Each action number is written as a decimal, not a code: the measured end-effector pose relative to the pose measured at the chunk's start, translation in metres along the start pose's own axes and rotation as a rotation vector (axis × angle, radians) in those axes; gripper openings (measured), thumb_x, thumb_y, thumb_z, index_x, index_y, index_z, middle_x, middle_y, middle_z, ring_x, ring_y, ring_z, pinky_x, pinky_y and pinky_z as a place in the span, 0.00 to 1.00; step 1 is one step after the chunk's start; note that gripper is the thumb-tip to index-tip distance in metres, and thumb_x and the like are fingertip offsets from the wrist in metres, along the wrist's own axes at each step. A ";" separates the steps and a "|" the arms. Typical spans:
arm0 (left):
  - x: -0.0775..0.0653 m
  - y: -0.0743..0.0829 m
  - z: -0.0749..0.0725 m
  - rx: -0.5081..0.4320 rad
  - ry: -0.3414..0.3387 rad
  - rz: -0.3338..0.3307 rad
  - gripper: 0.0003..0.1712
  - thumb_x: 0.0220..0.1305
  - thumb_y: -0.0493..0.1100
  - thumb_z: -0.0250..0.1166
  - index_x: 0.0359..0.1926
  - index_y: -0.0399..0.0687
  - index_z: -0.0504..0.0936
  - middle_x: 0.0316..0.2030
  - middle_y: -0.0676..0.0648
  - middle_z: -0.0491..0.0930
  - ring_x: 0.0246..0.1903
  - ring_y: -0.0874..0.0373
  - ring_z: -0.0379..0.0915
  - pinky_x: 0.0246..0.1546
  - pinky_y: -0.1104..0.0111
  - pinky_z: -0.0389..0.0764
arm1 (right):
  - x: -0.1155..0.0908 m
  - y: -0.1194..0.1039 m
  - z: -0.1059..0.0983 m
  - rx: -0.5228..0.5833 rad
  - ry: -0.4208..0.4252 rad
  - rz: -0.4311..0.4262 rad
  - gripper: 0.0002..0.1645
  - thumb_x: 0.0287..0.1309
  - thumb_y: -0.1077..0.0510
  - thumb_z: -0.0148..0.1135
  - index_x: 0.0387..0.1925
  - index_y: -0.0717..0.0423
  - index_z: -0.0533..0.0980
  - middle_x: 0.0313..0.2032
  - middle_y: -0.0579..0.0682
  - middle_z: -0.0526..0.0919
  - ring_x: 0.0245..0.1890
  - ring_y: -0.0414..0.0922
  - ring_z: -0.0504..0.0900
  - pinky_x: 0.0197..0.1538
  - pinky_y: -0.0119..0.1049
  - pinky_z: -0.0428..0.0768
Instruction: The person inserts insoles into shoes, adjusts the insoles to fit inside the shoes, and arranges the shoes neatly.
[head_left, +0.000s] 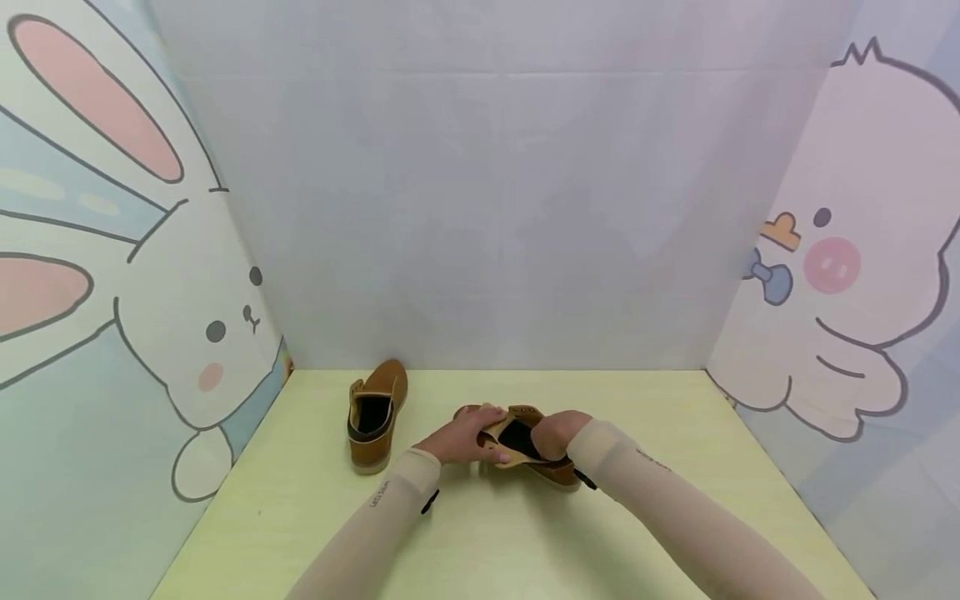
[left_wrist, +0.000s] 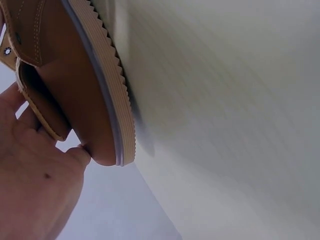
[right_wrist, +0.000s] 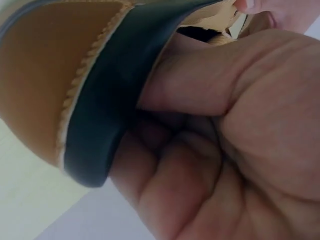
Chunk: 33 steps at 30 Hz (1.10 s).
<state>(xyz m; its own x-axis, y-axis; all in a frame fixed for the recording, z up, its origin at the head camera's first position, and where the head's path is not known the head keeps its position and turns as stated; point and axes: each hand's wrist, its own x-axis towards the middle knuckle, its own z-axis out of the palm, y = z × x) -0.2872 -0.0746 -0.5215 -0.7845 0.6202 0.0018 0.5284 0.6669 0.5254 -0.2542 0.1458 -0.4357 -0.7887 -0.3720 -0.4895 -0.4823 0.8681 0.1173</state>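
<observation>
A brown lace-up shoe (head_left: 555,473) with a dark padded collar (right_wrist: 107,100) lies at mid-table, its toe to the far left. My left hand (head_left: 462,437) grips it near the toe and the tongue; in the left wrist view the thumb (left_wrist: 80,152) touches the toe end. Above the dark opening, my right hand (head_left: 558,433) reaches in at the heel end. Its thumb and bent fingers go inside past the collar, in the right wrist view. Their tips are hidden, so I cannot tell whether they hold anything in there.
A matching brown shoe (head_left: 371,421) stands to the left, toe toward the back wall. The pale yellow table (head_left: 660,533) is bounded by a plain back wall (head_left: 495,208) and side walls with a cartoon rabbit (head_left: 187,333) and a cartoon chick (head_left: 870,200).
</observation>
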 end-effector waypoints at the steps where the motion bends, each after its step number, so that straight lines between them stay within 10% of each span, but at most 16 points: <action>1: 0.000 0.000 0.000 0.001 -0.002 -0.005 0.54 0.59 0.74 0.65 0.79 0.58 0.60 0.77 0.53 0.57 0.76 0.44 0.47 0.70 0.47 0.61 | 0.001 0.000 0.000 0.020 0.010 -0.008 0.23 0.72 0.61 0.55 0.17 0.52 0.72 0.20 0.47 0.71 0.21 0.43 0.65 0.30 0.38 0.65; 8: -0.002 -0.001 -0.001 0.024 0.006 -0.015 0.54 0.58 0.74 0.65 0.79 0.59 0.60 0.77 0.52 0.57 0.76 0.45 0.47 0.70 0.46 0.62 | 0.005 -0.001 0.001 0.121 0.039 -0.025 0.25 0.70 0.60 0.58 0.13 0.50 0.68 0.17 0.46 0.64 0.18 0.42 0.59 0.26 0.37 0.61; 22: 0.000 -0.001 0.001 0.009 0.004 -0.023 0.53 0.58 0.74 0.65 0.78 0.58 0.60 0.77 0.53 0.57 0.76 0.45 0.48 0.69 0.48 0.62 | 0.002 -0.016 0.006 -0.037 0.146 0.008 0.14 0.68 0.59 0.63 0.24 0.54 0.79 0.25 0.48 0.80 0.25 0.43 0.74 0.36 0.39 0.78; 33: 0.003 -0.001 0.003 0.008 -0.001 -0.011 0.53 0.58 0.73 0.66 0.78 0.58 0.60 0.77 0.52 0.57 0.76 0.44 0.47 0.69 0.47 0.62 | 0.006 -0.010 0.000 0.035 0.028 0.086 0.11 0.70 0.59 0.60 0.28 0.52 0.78 0.30 0.48 0.78 0.29 0.46 0.73 0.36 0.39 0.71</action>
<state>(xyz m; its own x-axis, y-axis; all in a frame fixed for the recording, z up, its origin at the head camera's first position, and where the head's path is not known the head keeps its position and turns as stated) -0.2890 -0.0724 -0.5247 -0.7901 0.6130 -0.0051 0.5221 0.6772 0.5186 -0.2538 0.1349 -0.4403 -0.8372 -0.3038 -0.4548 -0.3987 0.9082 0.1273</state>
